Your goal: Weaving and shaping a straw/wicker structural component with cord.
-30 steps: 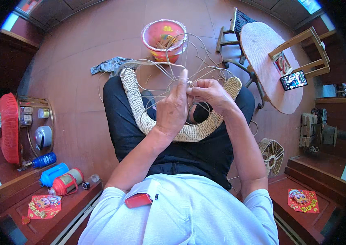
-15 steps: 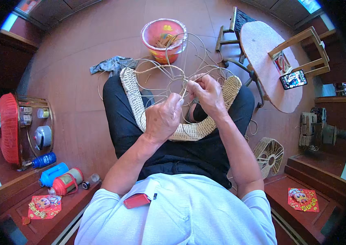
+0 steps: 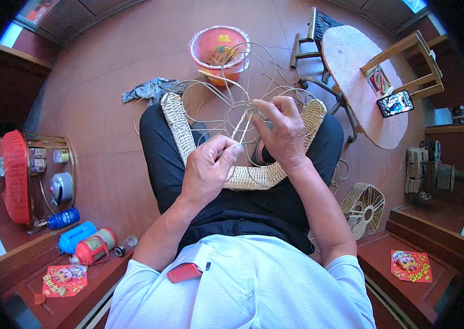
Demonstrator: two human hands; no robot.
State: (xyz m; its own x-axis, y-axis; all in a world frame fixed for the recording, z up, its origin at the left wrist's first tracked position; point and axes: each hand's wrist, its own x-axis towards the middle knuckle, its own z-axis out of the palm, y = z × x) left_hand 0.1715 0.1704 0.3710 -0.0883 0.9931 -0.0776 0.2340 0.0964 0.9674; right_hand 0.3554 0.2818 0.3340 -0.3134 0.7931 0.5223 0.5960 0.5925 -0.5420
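Twisted cord [image 3: 239, 127] runs between the hands, from the hub of the spoked frame [image 3: 248, 103] toward the wearer. Left hand [image 3: 206, 165] curled, pinching cord; right hand [image 3: 286, 132] half-curled at the hub, can't tell if gripping. Best: even tension, hub steadied.

The floor [image 3: 106, 126] bears a pink bucket [image 3: 204, 45] and cloth [image 3: 147, 91]

In my left grip [image 3: 210, 164]: twisted cord [image 3: 239, 127], fibrous, matt. Woven U-shaped form [image 3: 249, 178]: rough, ribbed. Bucket [image 3: 205, 50]: glossy plastic.
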